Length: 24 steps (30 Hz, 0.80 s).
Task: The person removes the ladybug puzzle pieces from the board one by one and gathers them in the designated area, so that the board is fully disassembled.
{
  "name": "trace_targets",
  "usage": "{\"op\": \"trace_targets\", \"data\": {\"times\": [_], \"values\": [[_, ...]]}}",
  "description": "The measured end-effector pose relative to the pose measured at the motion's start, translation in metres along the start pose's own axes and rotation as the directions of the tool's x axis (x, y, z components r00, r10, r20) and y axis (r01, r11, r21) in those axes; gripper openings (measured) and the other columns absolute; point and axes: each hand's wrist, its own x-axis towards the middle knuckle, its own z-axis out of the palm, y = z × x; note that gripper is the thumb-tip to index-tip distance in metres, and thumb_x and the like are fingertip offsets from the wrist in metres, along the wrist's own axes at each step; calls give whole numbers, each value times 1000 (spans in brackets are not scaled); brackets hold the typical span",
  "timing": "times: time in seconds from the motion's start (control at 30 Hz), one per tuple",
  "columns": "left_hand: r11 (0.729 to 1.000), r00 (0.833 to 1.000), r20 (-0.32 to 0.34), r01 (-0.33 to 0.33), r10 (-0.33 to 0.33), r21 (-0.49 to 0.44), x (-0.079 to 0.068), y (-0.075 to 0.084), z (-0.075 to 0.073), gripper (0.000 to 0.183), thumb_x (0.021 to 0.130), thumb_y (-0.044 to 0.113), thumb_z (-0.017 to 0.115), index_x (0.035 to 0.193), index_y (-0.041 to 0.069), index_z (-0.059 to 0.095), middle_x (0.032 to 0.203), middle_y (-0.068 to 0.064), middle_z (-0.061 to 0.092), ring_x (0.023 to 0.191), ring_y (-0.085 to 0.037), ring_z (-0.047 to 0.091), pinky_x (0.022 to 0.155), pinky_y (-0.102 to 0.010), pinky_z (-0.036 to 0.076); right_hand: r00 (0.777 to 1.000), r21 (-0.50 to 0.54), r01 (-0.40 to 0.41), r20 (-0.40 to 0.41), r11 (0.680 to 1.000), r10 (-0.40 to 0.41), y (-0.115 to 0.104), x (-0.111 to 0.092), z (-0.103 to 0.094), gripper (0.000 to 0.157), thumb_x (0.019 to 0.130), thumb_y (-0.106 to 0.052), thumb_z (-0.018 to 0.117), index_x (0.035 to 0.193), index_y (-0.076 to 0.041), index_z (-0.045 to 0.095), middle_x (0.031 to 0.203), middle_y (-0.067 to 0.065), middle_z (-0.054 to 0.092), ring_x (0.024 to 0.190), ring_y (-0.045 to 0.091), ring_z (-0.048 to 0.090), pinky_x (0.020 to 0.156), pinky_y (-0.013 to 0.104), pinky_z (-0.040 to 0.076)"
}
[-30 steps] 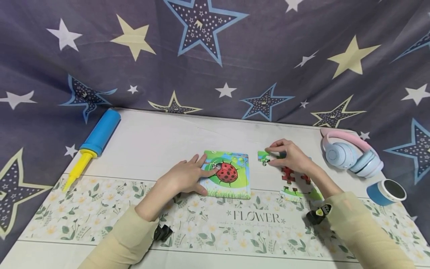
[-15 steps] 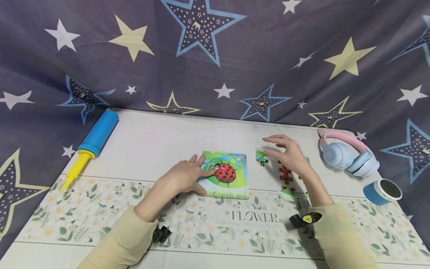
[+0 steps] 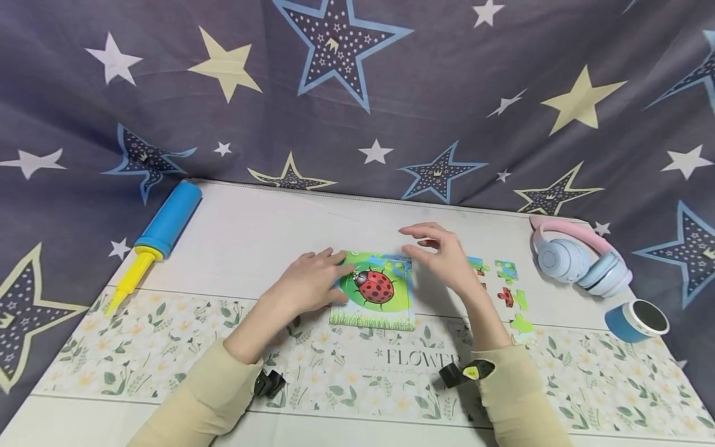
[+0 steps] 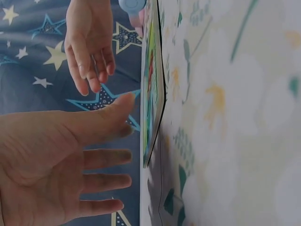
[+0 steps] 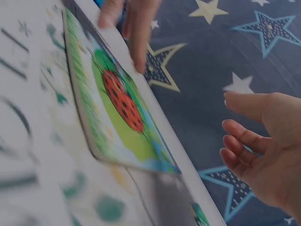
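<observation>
A square ladybug puzzle picture lies flat on the table, its red spotted beetle set on green. At its left edge is my left hand, fingers spread and holding nothing; the left wrist view shows the palm and separated fingers beside the board's edge. My right hand hovers over the picture's upper right corner, fingers loosely bent with a gap between thumb and fingers. Loose jigsaw pieces lie right of it, among them a red one and a green one. My right hand and forearm hide other pieces.
Pink and blue headphones and a blue cup with a white rim are at the right. A blue and yellow hand pump lies far left. Behind the table hangs a dark star-patterned curtain.
My right hand has let go of a green corner piece and moved left from the loose pieces to the picture's corner. My left hand has drawn back slightly toward the picture's left edge.
</observation>
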Motion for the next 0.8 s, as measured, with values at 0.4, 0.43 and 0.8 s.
{"op": "trace_targets", "data": {"times": [0.4,0.43,0.8], "values": [[985,976,149,167,-159,-40,5,-3,6,95,97,59,61,166,9,18,174,-18,9,161,-42,9,129,-63,18,985,-24,-39,168,999,42,-6,-6,37,42,94,-15,77,134,-8,68,134,15,67,123,35,64,104,49,56],[984,975,152,171,-164,-39,5,-3,6,95,97,58,61,166,9,18,174,-18,9,161,-42,9,129,-63,18,982,-37,-41,185,998,47,-6,-6,40,43,94,-16,77,135,-9,68,134,14,68,123,34,65,103,49,57],[984,971,162,181,-178,-5,4,-1,3,95,96,58,64,165,8,23,173,-21,12,160,-44,12,128,-64,21,946,-188,-24,314,982,83,-5,-9,61,55,90,-21,81,141,-11,64,119,9,75,107,23,72,93,41,60]]}}
